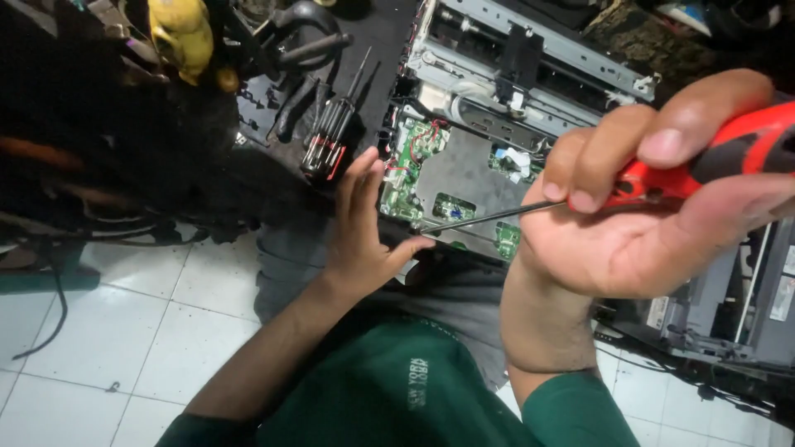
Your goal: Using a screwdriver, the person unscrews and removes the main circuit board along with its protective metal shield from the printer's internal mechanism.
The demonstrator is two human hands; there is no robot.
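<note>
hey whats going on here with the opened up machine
A person is seated over an opened machine whose green circuit boards are exposed. The right hand grips a red-handled screwdriver, its thin shaft angled down toward the boards. The left hand lies open and flat at the machine's edge, holding nothing. A second screwdriver with a black and red handle lies on the dark surface beside it.
</note>
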